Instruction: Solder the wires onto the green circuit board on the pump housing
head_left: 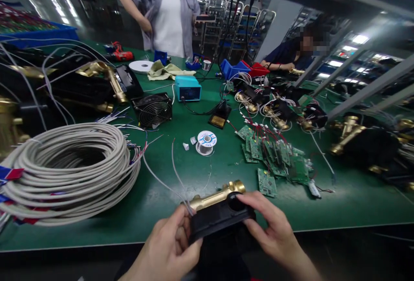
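Note:
Both my hands hold one assembly at the near edge of the green table [200,173]. It is a black housing [218,218] mounted on a brass pipe fitting [216,195]. My left hand [168,246] grips the housing's left end, where thin wires [176,173] enter it. My right hand [271,229] pinches the right end, fingers by a round opening in the housing.
A big coil of grey cable [64,173] lies at left. A solder spool [206,142], a pile of green circuit boards [274,156], a small fan [153,109], a blue soldering station [188,88] and more brass assemblies [349,134] cover the table. One person stands behind it, another sits at right.

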Demonstrator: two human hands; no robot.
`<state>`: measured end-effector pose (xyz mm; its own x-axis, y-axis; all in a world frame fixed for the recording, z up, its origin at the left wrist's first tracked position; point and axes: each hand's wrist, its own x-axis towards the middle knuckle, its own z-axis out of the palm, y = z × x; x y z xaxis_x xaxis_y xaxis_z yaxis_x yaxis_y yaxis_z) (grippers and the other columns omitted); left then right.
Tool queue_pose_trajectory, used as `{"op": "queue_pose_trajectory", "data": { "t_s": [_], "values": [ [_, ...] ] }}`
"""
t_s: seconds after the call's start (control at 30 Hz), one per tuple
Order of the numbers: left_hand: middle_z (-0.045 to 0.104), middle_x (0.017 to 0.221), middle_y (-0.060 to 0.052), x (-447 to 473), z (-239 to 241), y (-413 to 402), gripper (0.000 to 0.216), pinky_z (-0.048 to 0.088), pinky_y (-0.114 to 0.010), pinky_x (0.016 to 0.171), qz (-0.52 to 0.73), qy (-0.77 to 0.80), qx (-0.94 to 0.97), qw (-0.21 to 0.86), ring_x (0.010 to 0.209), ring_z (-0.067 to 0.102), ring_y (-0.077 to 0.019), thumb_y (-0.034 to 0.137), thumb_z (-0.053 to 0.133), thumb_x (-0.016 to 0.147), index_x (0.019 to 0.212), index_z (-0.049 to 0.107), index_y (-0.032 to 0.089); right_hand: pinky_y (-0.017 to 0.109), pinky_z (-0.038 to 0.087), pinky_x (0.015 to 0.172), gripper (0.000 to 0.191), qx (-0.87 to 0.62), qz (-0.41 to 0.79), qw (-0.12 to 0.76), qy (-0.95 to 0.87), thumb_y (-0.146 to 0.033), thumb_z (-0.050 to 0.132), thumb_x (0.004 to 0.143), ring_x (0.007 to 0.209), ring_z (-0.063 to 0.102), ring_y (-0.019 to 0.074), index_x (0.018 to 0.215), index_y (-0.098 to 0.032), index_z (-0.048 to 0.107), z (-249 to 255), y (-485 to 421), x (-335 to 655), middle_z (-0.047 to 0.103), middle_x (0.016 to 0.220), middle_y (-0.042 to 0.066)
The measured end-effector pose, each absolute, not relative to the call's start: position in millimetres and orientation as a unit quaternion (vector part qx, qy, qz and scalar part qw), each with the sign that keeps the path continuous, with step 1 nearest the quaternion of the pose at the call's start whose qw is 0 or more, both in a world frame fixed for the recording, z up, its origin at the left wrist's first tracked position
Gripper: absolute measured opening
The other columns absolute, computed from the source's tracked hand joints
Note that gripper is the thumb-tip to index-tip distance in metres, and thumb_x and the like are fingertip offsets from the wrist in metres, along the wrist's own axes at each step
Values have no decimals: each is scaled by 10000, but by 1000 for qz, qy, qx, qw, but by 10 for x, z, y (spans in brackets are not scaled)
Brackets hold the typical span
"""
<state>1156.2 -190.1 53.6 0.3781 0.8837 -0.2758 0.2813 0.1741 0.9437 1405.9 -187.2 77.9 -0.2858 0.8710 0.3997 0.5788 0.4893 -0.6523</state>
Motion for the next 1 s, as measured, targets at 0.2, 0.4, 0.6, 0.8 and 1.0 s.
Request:
{"op": "queue_pose_trajectory", "data": {
  "t_s": [0.2, 0.4, 0.6, 0.8, 1.0],
  "values": [
    [434, 572, 84, 11667, 579, -1892, 176, 325, -155, 412, 274, 511, 569, 583, 432, 433, -65, 333, 619, 791, 842, 521, 195, 248, 592, 766, 340, -545, 226, 385, -710, -305, 639, 883, 901, 711, 193, 1220, -263, 658, 620, -1915, 14106, 730, 1046, 57],
    [436, 571, 95, 11673, 632, -1745, 269, 412, -166, 370, 240, 518, 527, 629, 397, 515, -87, 421, 616, 746, 822, 480, 201, 341, 572, 875, 470, -605, 304, 365, -639, -454, 607, 885, 1018, 692, 244, 1296, -225, 592, 533, -2015, 14155, 709, 1127, 109],
    [495, 600, 106, 11785, 634, -1685, 455, 399, -150, 301, 292, 493, 447, 687, 339, 574, -107, 597, 604, 769, 889, 398, 209, 363, 602, 685, 620, -624, 523, 331, -477, -668, 569, 838, 751, 716, 246, 1208, -171, 593, 353, -2265, 14137, 721, 918, 114],
    [584, 574, 69, 12027, 578, -1782, 622, 412, -146, 318, 291, 438, 406, 747, 338, 559, -96, 703, 707, 663, 878, 407, 202, 321, 613, 767, 588, -635, 492, 476, -356, -636, 466, 920, 1052, 692, 259, 1319, -213, 556, 207, -2281, 13799, 695, 1204, 109],
    [535, 523, 51, 11805, 597, -1663, 563, 394, -134, 342, 389, 439, 344, 733, 359, 477, -54, 690, 685, 728, 774, 579, 139, 281, 624, 686, 525, -657, 453, 489, -352, -604, 581, 873, 962, 719, 250, 1197, -197, 654, 356, -2142, 13931, 739, 1102, 76]
  ]
}}
